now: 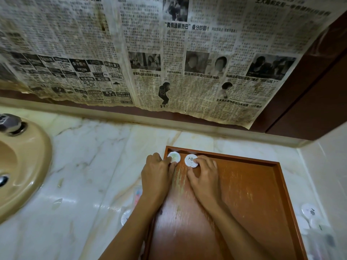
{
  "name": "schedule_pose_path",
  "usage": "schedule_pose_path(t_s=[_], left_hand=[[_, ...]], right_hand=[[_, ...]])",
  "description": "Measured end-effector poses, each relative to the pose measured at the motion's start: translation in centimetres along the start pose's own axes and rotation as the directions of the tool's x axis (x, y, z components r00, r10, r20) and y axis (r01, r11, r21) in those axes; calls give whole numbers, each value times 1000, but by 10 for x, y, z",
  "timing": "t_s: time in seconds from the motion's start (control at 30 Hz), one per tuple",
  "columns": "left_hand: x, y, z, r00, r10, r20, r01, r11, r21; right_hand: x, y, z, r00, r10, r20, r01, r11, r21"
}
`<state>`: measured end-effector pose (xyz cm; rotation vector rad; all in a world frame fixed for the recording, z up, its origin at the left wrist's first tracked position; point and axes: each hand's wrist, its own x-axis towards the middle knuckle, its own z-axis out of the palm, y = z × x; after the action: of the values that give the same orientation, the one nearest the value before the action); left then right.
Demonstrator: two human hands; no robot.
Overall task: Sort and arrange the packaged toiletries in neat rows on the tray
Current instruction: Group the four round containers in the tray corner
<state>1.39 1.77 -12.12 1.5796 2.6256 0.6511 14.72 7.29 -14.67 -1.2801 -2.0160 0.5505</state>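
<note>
Item: brown wooden tray (pixel 262 184), far-left corner. We count two round white wrapped soaps (pixel 173 156) (pixel 190 160) placed, left hand (pixel 157 171) and right hand (pixel 204 175) each pinching one. Remaining packets (pixel 309 212) wait on the marble worktop (pixel 93 175).

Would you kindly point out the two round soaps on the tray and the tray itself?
left round soap (pixel 173 156), head view, its printed top.
right round soap (pixel 190 160), head view, its printed top.
tray (pixel 262 184), head view, bare floor.
</note>
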Motion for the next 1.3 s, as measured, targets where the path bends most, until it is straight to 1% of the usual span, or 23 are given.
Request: schedule_pose_path(t_s=[0.17,0.4,0.87,1.03,1.2,1.3], left_hand=[[-1,-1,2,1000,7,-29,-8,999,-53],[-1,-2,2,999,23,-36,-25,998,-50],[-1,-1,1,1000,-18,7,19,999,-50],[-1,0,-2,1000,-21,19,22,999,-27],[-1,-1,-1,1000,-20,22,21,998,-53],[-1,-3,0,1000,-6,-1,6,998,-61]], right_hand=[[0,1,1,1000,13,7,-13,1000,-2],[-1,1,1,1000,19,7,-19,1000,-7],[0,3,3,1000,13,13,-13,1000,-1],[-1,3,4,1000,22,16,-22,1000,-11],[-1,2,2,999,33,16,-33,999,20],[0,0,-4,996,91,-17,-89,991,97]])
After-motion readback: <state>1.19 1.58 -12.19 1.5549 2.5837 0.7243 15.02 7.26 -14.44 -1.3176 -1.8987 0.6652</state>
